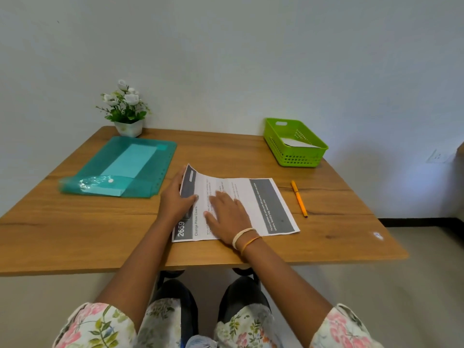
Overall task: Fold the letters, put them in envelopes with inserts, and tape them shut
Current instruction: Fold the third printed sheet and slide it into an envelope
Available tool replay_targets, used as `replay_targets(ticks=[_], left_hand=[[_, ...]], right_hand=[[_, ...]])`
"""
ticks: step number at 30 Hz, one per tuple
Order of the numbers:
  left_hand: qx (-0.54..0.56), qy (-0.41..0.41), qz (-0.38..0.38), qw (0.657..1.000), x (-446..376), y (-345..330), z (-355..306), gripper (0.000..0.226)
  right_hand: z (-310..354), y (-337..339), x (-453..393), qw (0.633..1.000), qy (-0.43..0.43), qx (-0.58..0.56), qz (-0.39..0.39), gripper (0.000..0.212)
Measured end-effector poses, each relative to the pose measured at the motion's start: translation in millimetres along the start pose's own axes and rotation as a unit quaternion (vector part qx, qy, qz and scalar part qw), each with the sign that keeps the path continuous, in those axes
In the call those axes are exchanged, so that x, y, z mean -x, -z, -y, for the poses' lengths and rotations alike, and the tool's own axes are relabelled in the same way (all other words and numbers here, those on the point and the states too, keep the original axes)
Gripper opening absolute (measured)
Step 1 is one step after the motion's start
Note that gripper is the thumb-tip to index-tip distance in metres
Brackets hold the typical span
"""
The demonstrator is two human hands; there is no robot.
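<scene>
Folding has just begun: letter (251, 199) lies printed side up near the front edge of the worktop (100, 222), its left edge lifted and curling over. Left hand (175, 202) has the grip on that lifted edge, thumb on top and fingers behind the sheet. Right hand (227, 214) is released, fingers straight, pressing the middle of the sheet flat.

Risks as I read it:
- Skewed fold. If the lifted edge comes over off-parallel, the crease runs crooked and the letter may not fit an envelope.
- Sheet sliding. The right hand is the only anchor; ease off and the paper shifts on the smooth wood.
- Soft crease if it isn't pressed along its full length.

Supplies: teal folder (120, 167) at far left, with a pale envelope-like piece showing through it. Green basket (296, 146) at far right holds something white, can't tell what. Orange pen (299, 199) lies just right of the letter, not touching. No tape visible.
</scene>
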State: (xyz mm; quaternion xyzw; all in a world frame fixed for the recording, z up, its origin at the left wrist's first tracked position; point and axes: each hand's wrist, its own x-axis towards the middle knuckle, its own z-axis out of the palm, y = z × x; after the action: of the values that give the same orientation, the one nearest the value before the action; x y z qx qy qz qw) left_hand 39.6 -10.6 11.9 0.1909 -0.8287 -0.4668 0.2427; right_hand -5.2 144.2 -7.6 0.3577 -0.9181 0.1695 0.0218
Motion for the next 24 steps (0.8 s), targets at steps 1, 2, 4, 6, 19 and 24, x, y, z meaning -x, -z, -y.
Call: replay_targets(ticks=[1,2,4,6,19,24], left_hand=[[-0.007,-0.003,-0.002,1.000,0.4,-0.6,-0.8,0.090],[-0.013,-0.005,-0.005,1.000,0.9,-0.7,-1.8,0.089],[-0.022,-0.001,-0.006,1.000,1.4,-0.5,-2.1,0.089],[-0.027,0.001,-0.006,1.000,1.4,-0.6,-1.7,0.089],[0.028,0.001,0.002,1.000,3.5,-1.4,2.8,0.074],[0.142,0.060,0.012,0.988,2.7,3.5,7.1,0.051]], right_hand=[[2.7,-1.6,-1.8,1.000,0.009,0.008,0.003,0.056],[2.4,-2.3,-3.7,1.000,0.009,0.015,0.009,0.057],[-2.6,0.7,-4.3,1.000,0.003,0.021,0.015,0.058],[-14.5,4.6,-3.1,1.000,-0.017,0.019,0.015,0.059],[-79.6,24.5,13.4,0.994,-0.109,0.033,-0.008,0.060],[-78.3,24.7,13.5,0.993,-0.108,0.043,-0.014,0.059]])
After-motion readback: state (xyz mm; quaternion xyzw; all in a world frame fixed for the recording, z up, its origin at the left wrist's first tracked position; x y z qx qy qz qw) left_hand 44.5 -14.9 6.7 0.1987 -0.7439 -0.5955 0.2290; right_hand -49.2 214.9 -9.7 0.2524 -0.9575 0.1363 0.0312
